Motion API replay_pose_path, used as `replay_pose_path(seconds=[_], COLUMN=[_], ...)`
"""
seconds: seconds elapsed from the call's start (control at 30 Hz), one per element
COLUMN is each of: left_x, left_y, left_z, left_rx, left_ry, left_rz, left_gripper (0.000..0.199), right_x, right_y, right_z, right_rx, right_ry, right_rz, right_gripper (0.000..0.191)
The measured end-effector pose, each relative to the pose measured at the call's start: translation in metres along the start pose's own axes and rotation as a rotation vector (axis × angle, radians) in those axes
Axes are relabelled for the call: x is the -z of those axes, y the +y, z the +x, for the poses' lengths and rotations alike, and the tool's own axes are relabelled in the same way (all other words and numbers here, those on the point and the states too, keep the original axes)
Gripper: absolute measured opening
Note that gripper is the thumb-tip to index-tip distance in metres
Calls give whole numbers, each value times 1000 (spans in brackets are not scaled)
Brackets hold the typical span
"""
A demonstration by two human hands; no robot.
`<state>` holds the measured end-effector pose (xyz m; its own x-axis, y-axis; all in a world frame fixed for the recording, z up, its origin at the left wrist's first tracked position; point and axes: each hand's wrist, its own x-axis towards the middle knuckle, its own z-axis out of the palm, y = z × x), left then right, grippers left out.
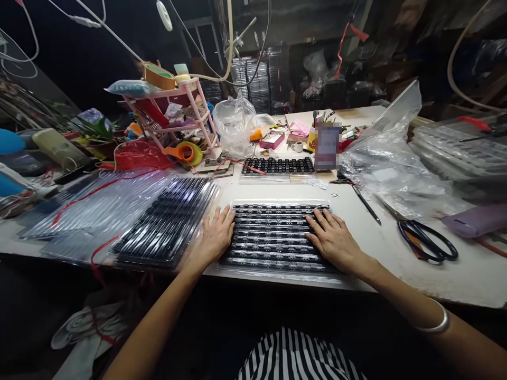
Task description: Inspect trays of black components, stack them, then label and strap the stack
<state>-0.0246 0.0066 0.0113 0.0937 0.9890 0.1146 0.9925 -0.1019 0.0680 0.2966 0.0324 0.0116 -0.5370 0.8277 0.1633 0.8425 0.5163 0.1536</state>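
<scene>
A clear plastic tray [273,237] with rows of small black parts lies flat in front of me near the table's front edge. My left hand [217,232] rests along the tray's left side, fingers stretched out. On the right side of the same tray, my right hand [330,237] lies with its fingers spread over the ends of the rows. Neither hand grips anything that I can see. Left of my left hand sits a stack of filled trays [162,221] with dark rows under shiny plastic.
Further left lie clear trays [95,206] with red string across them. Behind my tray is a block of black parts [277,165]. To the right are scissors [425,237], a pen [366,205] and plastic bags [396,174]. A pink rack [174,126] stands at the back left.
</scene>
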Motion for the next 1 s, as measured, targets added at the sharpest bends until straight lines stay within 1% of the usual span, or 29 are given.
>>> replay_pose_path(seconds=[0.13,0.2,0.27,0.4,0.47,0.53,0.67,0.77,0.83,0.9,0.97,1.0], left_x=[4,9,15,25,27,27,23,16,13,13,14,15], left_y=[15,21,23,13,9,11,27,34,30,20,5,-2], left_z=[21,36,51,77,84,88,85,79,72,59,39,26], left_rx=[-177,-223,-265,-344,-369,-378,-355,-310,-268,-219,-160,-129], left_ry=[-33,-57,-98,-212,-254,-269,-230,-175,-128,-72,-8,23], left_rz=[17,25,39,52,48,44,28,-24,-82,-163,-259,-306], left_gripper=[49,44,36,23,23,24,26,28,31,31,30,31], right_x=[23,34,42,46,45,43,40,38,36,32,23,17], right_y=[-11,-16,-19,-20,-21,-25,-39,-43,-36,-21,-3,5], right_z=[26,43,60,88,96,99,100,96,89,72,45,29], right_rx=[152,179,172,181,188,189,153,131,151,189,179,128], right_ry=[-144,-217,-261,-327,-349,-366,-385,-349,-304,-262,-186,-89], right_rz=[-58,-60,-49,-30,-24,-20,-29,-39,-31,-17,20,71], right_gripper=[40,37,34,29,28,30,32,36,38,41,43,40])
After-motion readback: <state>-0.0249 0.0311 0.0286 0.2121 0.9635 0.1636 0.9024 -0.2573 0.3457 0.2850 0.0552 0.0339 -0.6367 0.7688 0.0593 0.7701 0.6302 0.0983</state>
